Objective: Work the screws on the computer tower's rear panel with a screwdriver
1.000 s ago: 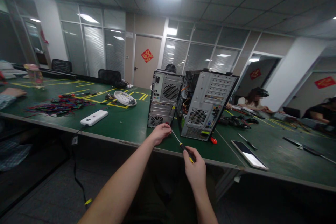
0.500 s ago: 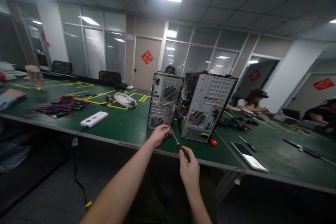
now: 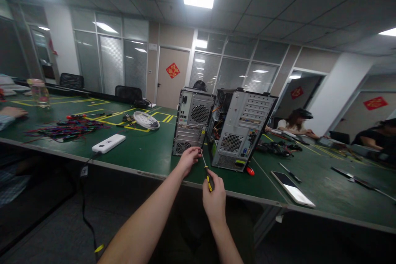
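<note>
My right hand is closed around the black-and-yellow handle of a screwdriver, whose thin shaft points up and away. Its tip comes to the fingertips of my left hand, which are pinched together; whatever they hold is too small to make out. Just behind my left hand a narrow grey computer case stands upright with its back panel and fan grille facing me. To its right is a larger computer case, also back panel forward, its left side open onto wires and parts inside.
A white power bank with a cable lies left on the green table, near bundled coloured wires and a white oval basket. At right are a phone, a thin tool and black cables. Other people sit around the table.
My right hand has shifted slightly left and turned, so more of the yellow on the screwdriver handle shows. My left hand stays pinched at the tip. The view has tilted slightly.
</note>
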Motion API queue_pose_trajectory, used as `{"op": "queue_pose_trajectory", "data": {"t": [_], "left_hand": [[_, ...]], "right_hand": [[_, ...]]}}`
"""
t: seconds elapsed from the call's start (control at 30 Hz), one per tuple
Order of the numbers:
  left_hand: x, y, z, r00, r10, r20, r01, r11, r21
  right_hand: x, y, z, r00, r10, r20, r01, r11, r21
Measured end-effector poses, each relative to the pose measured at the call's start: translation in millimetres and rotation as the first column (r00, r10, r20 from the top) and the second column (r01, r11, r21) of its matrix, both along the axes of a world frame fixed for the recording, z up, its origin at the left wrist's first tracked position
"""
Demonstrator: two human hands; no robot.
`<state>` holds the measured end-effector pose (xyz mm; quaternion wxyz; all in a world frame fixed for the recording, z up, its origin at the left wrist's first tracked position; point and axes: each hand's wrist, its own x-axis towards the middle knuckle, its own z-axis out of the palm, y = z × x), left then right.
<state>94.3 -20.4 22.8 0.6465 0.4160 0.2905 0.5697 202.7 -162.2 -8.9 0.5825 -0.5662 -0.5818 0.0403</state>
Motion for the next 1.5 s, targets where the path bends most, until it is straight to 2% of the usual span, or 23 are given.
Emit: {"op": "queue_pose_trajectory", "data": {"t": [0.37, 1.13, 1.5], "left_hand": [[14, 4, 3.2, 0.994, 0.058, 0.088, -0.055, 0.998, -0.037], [19, 0, 4.0, 0.981, 0.120, 0.155, -0.112, 0.992, -0.055], [20, 2, 0.4, 0.982, 0.135, 0.129, -0.132, 0.991, -0.031]], "right_hand": [[-5, 14, 3.1, 1.000, -0.012, 0.020, 0.012, 1.000, 0.001], [-11, 15, 6.4, 0.999, -0.010, 0.047, 0.010, 1.000, 0.015], [-14, 14, 6.3, 0.999, -0.018, 0.039, 0.017, 1.000, 0.023]]}}
